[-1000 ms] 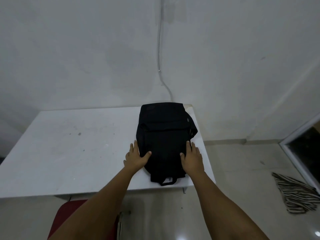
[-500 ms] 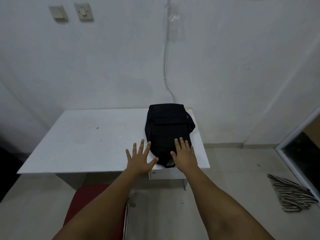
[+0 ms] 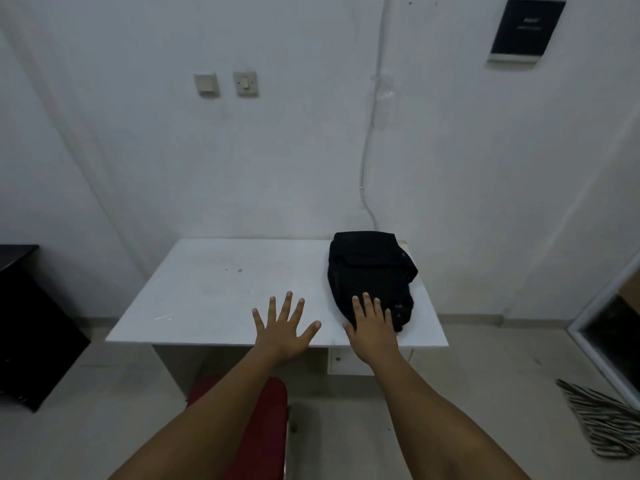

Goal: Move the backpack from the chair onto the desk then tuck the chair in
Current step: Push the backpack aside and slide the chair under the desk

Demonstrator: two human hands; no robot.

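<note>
Head view: the black backpack (image 3: 372, 275) lies flat on the white bench (image 3: 221, 292), at its far right corner, reaching toward the front edge. The right hand (image 3: 372, 329) is spread, fingers over the backpack's near end, gripping nothing. The left hand (image 3: 282, 329) hangs open, fingers splayed, above the bench's front edge. The red chair (image 3: 263, 417) stands below, in front of the bench.

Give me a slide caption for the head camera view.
Black backpack lies on white desk; both hands open, red chair not tucked.
</note>
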